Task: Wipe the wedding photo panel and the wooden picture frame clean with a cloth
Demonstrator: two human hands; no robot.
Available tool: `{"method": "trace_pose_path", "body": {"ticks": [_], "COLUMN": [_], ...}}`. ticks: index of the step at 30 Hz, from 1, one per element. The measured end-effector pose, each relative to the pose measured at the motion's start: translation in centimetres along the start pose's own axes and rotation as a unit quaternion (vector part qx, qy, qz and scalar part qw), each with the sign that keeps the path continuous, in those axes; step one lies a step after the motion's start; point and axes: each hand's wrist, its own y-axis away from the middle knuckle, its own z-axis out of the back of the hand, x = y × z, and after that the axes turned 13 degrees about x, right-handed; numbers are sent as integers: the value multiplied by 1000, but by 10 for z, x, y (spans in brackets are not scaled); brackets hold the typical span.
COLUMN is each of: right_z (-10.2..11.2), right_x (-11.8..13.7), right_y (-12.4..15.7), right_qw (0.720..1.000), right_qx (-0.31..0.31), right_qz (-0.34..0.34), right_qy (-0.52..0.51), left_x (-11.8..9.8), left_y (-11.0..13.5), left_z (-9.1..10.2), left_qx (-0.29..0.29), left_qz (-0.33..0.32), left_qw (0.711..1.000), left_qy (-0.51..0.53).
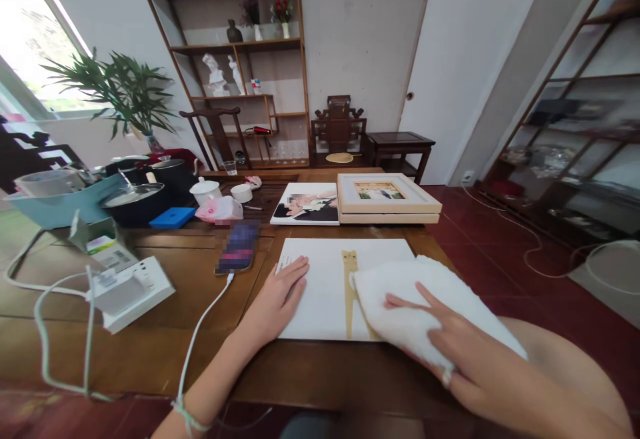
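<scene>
A white panel (315,299) lies flat on the wooden table in front of me, with a tan stand-like strip (351,299) running down its middle. My left hand (283,299) rests on the panel's left edge, fingers stretched out and laid over small printed text. In my right hand (450,339) is a bunched white cloth (400,285), its index finger extended across the top. The cloth covers the panel's right part and hangs past the table edge. Whether the fingertips beneath the cloth touch the panel is hidden.
Behind the panel are a photo print (307,205) and stacked cream picture frames (420,204). Leftward lie a phone (237,249) on a white charging cable (200,325), a white power strip (135,292), a blue box (173,217) and a black pan (133,204).
</scene>
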Motion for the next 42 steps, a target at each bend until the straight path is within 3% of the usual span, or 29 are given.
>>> {"method": "trace_pose_path", "body": {"ticks": [5, 8, 14, 18, 22, 28, 33, 37, 42], "right_z": [-5, 4, 31, 34, 29, 15, 27, 40, 44], "right_x": [-6, -25, -51, -52, -36, 4, 17, 2, -30], "right_y": [6, -18, -79, -92, -69, -1, 25, -2, -61], "right_qw": [999, 998, 997, 997, 998, 998, 996, 995, 999], "right_qx": [-27, -43, -55, -43, -3, 31, 79, 97, 19], "right_qz": [-17, -49, -7, -18, 16, 48, 42, 0, -35], "right_qy": [-9, -8, 59, 69, 54, 20, -14, -25, 5], "left_x": [-2, -3, -4, -3, -4, -3, -2, -2, -2], "left_y": [0, 0, 0, 0, 0, 0, 0, 0, 1], "left_z": [1, 2, 2, 2, 2, 1, 1, 1, 2], "left_qx": [-7, -3, 10, 11, 9, 11, 9, 9, 12], "left_qz": [-3, 0, 15, 18, 16, 8, 10, 10, 15], "left_qw": [1000, 1000, 1000, 1000, 1000, 1000, 1000, 1000, 1000], "left_qy": [3, 6, 1, 0, -3, -8, -10, -10, -7]}}
